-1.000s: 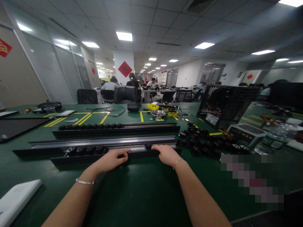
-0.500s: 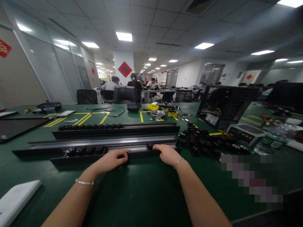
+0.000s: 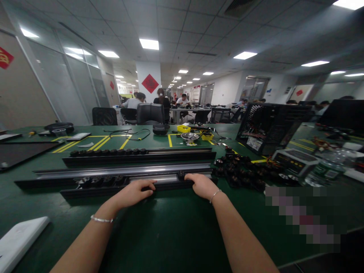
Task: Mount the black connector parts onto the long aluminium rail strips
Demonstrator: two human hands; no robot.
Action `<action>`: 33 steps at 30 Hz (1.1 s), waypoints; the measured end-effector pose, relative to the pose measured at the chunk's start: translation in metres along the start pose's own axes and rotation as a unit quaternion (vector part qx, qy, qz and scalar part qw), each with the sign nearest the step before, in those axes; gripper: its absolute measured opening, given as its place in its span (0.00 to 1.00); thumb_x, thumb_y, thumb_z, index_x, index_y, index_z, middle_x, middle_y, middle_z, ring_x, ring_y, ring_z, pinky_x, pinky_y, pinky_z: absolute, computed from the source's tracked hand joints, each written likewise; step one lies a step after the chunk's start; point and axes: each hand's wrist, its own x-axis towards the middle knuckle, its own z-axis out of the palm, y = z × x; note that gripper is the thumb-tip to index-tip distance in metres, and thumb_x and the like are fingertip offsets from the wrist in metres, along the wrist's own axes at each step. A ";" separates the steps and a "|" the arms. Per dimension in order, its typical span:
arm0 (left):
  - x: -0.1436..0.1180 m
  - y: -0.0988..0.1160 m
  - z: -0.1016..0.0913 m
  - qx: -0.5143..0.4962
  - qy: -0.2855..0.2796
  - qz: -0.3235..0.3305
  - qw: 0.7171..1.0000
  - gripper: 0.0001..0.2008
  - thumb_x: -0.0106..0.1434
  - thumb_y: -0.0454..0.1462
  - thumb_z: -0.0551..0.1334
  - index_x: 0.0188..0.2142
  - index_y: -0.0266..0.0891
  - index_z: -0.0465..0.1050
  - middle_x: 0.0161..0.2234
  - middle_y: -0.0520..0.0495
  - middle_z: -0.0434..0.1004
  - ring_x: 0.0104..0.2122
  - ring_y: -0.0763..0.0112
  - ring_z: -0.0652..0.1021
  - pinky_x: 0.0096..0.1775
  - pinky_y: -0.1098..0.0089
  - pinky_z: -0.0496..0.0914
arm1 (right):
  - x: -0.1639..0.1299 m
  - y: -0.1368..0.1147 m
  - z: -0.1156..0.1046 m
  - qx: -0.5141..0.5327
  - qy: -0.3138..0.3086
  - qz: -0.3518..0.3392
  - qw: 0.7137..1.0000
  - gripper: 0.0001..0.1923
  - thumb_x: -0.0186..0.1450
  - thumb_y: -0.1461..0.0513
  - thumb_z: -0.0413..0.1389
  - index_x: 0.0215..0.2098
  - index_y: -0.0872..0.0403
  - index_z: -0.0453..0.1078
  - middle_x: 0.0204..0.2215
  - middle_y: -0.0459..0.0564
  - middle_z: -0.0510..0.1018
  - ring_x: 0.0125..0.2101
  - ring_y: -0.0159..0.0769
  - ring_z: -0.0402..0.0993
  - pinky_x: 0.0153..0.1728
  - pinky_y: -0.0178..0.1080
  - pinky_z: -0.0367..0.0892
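My left hand (image 3: pixel 135 193) is at the front wall of the nearest long black rail (image 3: pixel 102 191), its fingers bent over the rim and the thumb in front. My right hand (image 3: pixel 203 186) has its fingertips on a small black part (image 3: pixel 181 175) sitting in the same rail's silvery channel, toward its right end. Some fingertips of that hand are hidden behind the part and the rail. Several similar black round parts (image 3: pixel 108 180) stand in a row at the rail's left end. A longer rail (image 3: pixel 125 169) lies just behind it, with bare metal showing inside.
A third rail (image 3: pixel 170 154) with several black parts lies farther back. To the right are a heap of black parts (image 3: pixel 239 170), an open computer case (image 3: pixel 267 127), a power supply (image 3: pixel 295 161) and a bottle (image 3: pixel 330 170). A metal bowl (image 3: pixel 190 137) stands behind.
My right hand and the small black part have shifted very slightly to the right. The thumb of my left hand has moved a little. The rails stay in place.
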 end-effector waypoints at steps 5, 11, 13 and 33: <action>0.001 -0.004 0.001 -0.005 0.006 0.004 1.000 0.15 0.57 0.47 0.55 0.40 0.47 0.73 0.56 0.54 0.66 0.54 0.65 0.68 0.57 0.65 0.58 | 0.000 0.000 0.000 0.002 0.001 -0.001 1.000 0.29 0.52 0.73 0.45 0.48 0.47 0.67 0.48 0.46 0.73 0.48 0.35 0.67 0.48 0.36 0.58; 0.001 -0.003 0.001 -0.008 0.008 0.006 1.000 0.15 0.57 0.47 0.56 0.40 0.47 0.73 0.56 0.55 0.67 0.54 0.65 0.68 0.57 0.65 0.58 | -0.001 0.002 -0.004 -0.005 0.001 0.016 1.000 0.26 0.52 0.72 0.45 0.46 0.48 0.68 0.46 0.48 0.74 0.47 0.35 0.67 0.47 0.35 0.58; 0.001 -0.003 0.001 -0.006 0.008 0.005 1.000 0.15 0.57 0.47 0.55 0.41 0.48 0.73 0.56 0.55 0.67 0.55 0.65 0.67 0.57 0.65 0.58 | -0.002 0.002 -0.005 -0.008 0.002 0.022 1.000 0.26 0.52 0.72 0.45 0.46 0.49 0.68 0.45 0.48 0.74 0.46 0.35 0.68 0.46 0.35 0.58; 0.001 -0.004 0.001 -0.010 0.006 0.007 1.000 0.16 0.57 0.47 0.55 0.42 0.48 0.73 0.56 0.55 0.66 0.55 0.65 0.67 0.57 0.66 0.57 | -0.005 0.006 -0.013 -0.031 0.009 0.059 0.998 0.23 0.53 0.70 0.45 0.42 0.47 0.71 0.39 0.47 0.75 0.40 0.35 0.69 0.41 0.34 0.58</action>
